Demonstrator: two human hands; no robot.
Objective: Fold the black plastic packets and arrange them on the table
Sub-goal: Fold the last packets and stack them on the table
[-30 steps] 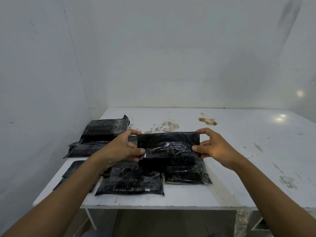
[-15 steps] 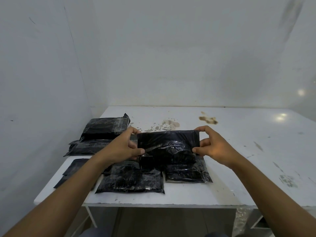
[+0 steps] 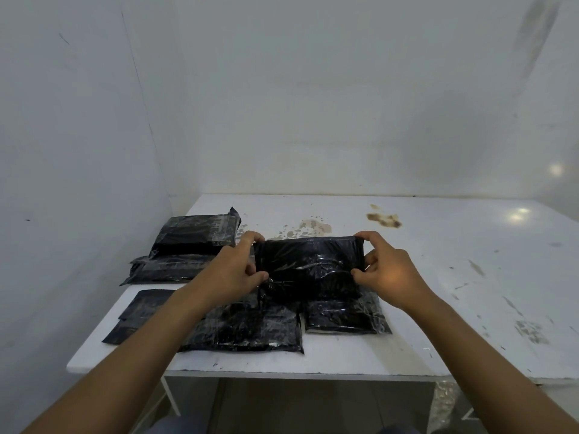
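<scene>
The left hand (image 3: 232, 270) and right hand (image 3: 388, 274) pinch the ends of one black packet (image 3: 308, 261), held up mid-fold over the bench (image 3: 438, 277) — next, I think, it must be pressed flat and laid by the packets (image 3: 247, 327) at 6 o'clock.

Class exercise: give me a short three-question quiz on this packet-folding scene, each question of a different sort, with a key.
1. True or false: the left hand and the right hand grip opposite ends of one black packet.
2. Where is the stacked pile of packets? A. at the table's far left. B. at its right side. C. on the floor.
3. Fill in: the brown stain lies ___ the held packet, toward the wall.
Key: 1 true; 2 A; 3 beyond.
</scene>
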